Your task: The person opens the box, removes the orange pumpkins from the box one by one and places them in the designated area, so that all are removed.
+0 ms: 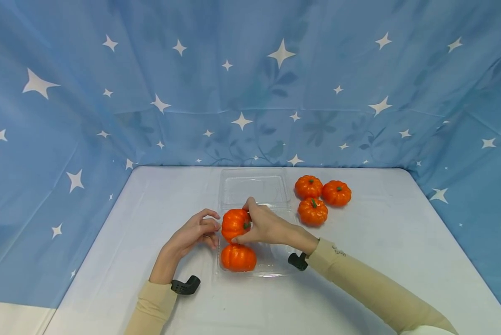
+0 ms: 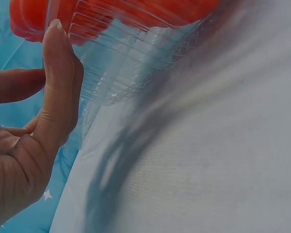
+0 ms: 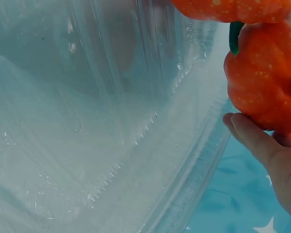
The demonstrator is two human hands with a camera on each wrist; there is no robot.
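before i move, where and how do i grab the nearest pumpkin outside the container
Probably the upper left and right sides of the near pumpkin, coming from above and the near right: it sits stem up, the rear-left pumpkin and rear-right pumpkin crowd its far side, and the container lies close on its left.

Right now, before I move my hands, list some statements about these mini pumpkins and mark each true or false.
1. The right hand grips an orange mini pumpkin. True.
2. The left hand also grips a pumpkin. False: it is at the side of the clear plastic clamshell container.
3. Three mini pumpkins sit outside the container. True.
4. The container is closed. False: it lies open.
5. The gripped pumpkin's stem is brown. False: it is green.
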